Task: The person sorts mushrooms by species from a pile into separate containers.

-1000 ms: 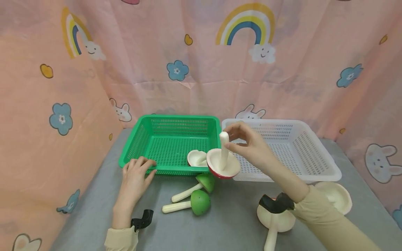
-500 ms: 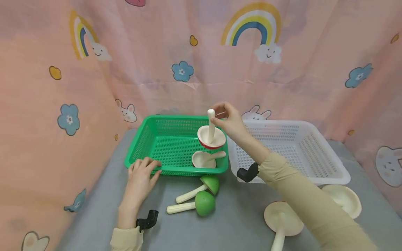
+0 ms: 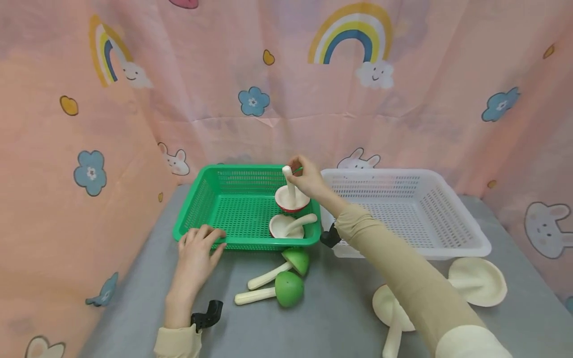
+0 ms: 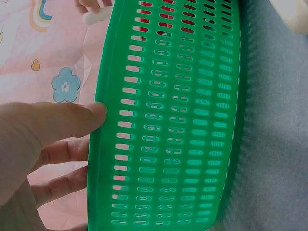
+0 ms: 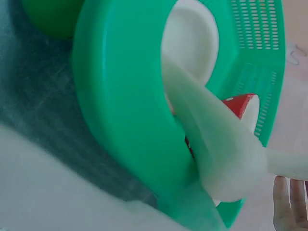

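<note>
My right hand (image 3: 309, 181) pinches the upright white stem of a red-capped toy mushroom (image 3: 291, 199), cap down, at the right end of the green basket (image 3: 250, 241). In the right wrist view its red cap (image 5: 237, 105) shows inside the basket; whether it touches the bottom I cannot tell. Nearer the front lies another red-edged mushroom (image 3: 281, 226), its stem leaning toward the right rim. My left hand (image 3: 194, 258) holds the basket's front rim, with the thumb (image 4: 72, 120) outside and fingers behind it in the left wrist view.
Two green-capped mushrooms (image 3: 288, 289) lie before the green basket. A white basket (image 3: 479, 241) stands to its right. Two pale-sided mushrooms, one near (image 3: 387, 304) and one farther right (image 3: 483, 281), lie on the grey table, partly behind my right sleeve. A pink printed curtain (image 3: 286, 139) hangs behind.
The right hand has carried the red-capped mushroom from over the gap between the baskets leftward and down into the green basket. The left hand stays on the rim.
</note>
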`<act>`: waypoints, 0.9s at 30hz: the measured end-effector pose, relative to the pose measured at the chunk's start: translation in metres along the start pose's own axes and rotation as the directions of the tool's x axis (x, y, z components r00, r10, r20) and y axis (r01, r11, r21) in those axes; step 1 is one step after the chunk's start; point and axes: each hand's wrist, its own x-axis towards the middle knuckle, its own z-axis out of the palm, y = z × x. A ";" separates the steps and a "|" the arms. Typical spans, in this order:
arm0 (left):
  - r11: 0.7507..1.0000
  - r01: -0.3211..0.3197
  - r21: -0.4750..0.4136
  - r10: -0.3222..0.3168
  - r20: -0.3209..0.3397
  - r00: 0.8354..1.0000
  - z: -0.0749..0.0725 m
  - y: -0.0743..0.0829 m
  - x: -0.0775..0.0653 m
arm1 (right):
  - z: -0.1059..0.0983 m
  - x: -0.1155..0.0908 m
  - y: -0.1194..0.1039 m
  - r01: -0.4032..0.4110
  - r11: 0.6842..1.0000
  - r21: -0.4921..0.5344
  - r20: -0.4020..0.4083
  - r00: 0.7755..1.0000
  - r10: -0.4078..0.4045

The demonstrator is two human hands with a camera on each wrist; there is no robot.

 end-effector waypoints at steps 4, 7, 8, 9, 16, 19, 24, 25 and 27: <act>1.000 0.004 0.005 -0.004 0.000 1.000 -0.001 0.000 -0.001 | 0.007 0.003 0.002 -0.028 0.998 -0.063 0.026 0.999 0.030; 1.000 0.003 0.009 -0.003 -0.001 1.000 -0.001 0.000 -0.001 | 0.010 0.004 0.004 -0.033 0.993 -0.115 0.050 0.998 0.039; 1.000 0.002 0.010 -0.002 0.000 1.000 -0.001 0.000 -0.001 | 0.010 0.005 0.005 -0.034 0.991 -0.130 0.053 0.998 0.041; 1.000 0.002 0.010 -0.002 0.003 1.000 -0.001 0.000 -0.001 | 0.011 0.005 0.005 -0.035 0.989 -0.140 0.055 0.998 0.044; 1.000 0.005 0.005 -0.005 0.011 1.000 -0.002 0.001 0.000 | 0.015 0.008 0.010 -0.021 0.986 -0.166 0.060 0.998 0.032; 1.000 0.001 0.010 -0.001 0.006 1.000 -0.001 0.000 -0.001 | 0.013 0.008 0.013 0.005 0.990 -0.141 0.055 0.998 0.003; 1.000 0.009 0.013 -0.009 0.019 1.000 -0.001 0.001 -0.001 | 0.004 0.002 0.011 0.039 0.993 -0.109 0.052 0.998 -0.034; 1.000 0.010 0.012 -0.011 0.022 1.000 -0.001 0.001 -0.001 | 0.002 0.000 0.010 0.046 0.993 -0.113 0.054 0.998 -0.040; 1.000 0.014 0.013 -0.014 0.025 1.000 -0.001 0.001 0.000 | -0.004 -0.006 0.007 0.057 0.990 -0.125 0.055 0.997 -0.051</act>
